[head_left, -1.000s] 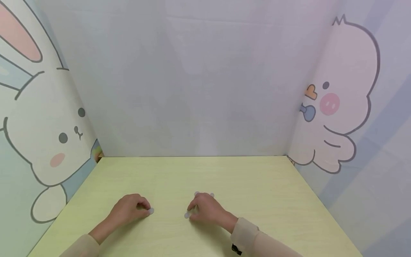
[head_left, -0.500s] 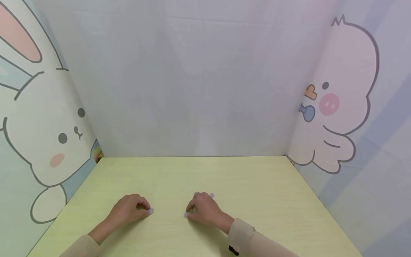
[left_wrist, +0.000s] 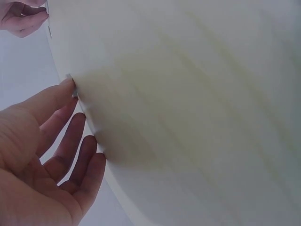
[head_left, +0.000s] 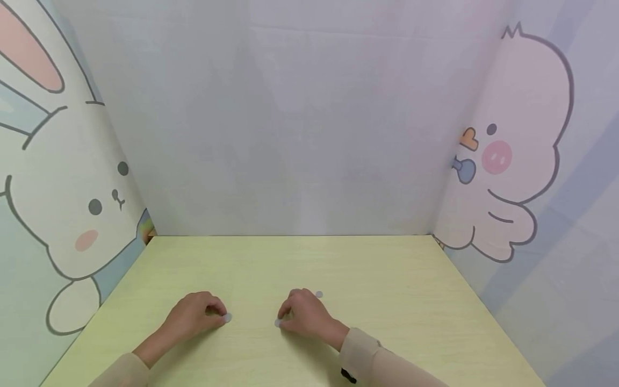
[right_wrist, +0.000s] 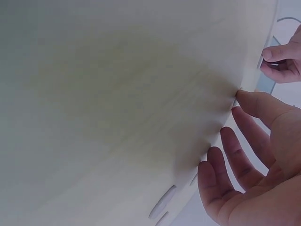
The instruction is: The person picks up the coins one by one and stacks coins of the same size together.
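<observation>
"One hand first: what does the bare left hand (head_left: 195,314) have?"

"It pinches a small, flat, grey-white round disc (head_left: 228,317) between thumb and first finger, just above or on the pale yellow wooden desk (head_left: 387,301). The other fingers are bent softly and hold nothing."

"And the bare right hand (head_left: 308,317)?"

"It looks to pinch a matching grey-white disc (head_left: 278,323), near the middle of the desk. The thumb hides most of it in the wrist view, so I can't tell how tight."

"What could go wrong?"

"The discs look thin, so a weak pinch could let one slip. If the right hand swings back, its little finger could bump the loose ones."

"Does each view show the same?"

"No. The head view shows one loose grey-white disc (head_left: 319,294) clearly, past the right hand. The right wrist view shows a whole flat disc (right_wrist: 162,201), a sliver of another disc (right_wrist: 194,179) beside the little finger, and part of a third disc (right_wrist: 162,219)."
</observation>
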Tool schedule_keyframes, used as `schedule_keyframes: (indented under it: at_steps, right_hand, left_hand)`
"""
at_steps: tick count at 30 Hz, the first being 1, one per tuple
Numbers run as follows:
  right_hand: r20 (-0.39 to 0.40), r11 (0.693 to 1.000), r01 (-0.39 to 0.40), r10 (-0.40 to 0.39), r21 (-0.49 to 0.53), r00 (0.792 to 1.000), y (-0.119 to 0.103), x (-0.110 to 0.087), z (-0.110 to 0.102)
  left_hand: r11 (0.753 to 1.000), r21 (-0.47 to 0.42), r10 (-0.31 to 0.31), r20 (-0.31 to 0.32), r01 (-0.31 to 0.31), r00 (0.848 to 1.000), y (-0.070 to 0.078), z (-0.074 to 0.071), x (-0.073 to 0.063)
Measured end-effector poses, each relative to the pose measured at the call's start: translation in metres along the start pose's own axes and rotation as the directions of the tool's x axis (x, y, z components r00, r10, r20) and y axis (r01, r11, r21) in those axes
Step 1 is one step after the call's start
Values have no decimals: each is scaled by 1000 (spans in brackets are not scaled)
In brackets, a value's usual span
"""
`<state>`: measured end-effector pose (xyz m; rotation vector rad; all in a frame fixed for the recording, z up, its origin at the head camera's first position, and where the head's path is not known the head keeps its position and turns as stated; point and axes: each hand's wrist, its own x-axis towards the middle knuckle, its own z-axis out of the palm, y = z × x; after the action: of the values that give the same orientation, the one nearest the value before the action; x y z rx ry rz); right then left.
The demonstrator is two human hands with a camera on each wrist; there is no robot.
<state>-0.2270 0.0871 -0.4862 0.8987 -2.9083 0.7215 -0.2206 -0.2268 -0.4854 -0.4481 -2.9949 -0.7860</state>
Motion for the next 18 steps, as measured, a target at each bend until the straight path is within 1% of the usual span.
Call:
schedule_keyframes:
  at_steps: [7,18]
  right_hand:
    - [-6,1000,3,-3,-12,1000,1,4,2]
    - [-28,1000,9,-10,-24,1000,0,14,4]
  left_hand:
    - [1000,1,-2,0,2,1000,2,-1,0]
    - [1000,7,-12,2,12,1000,0,0,0]
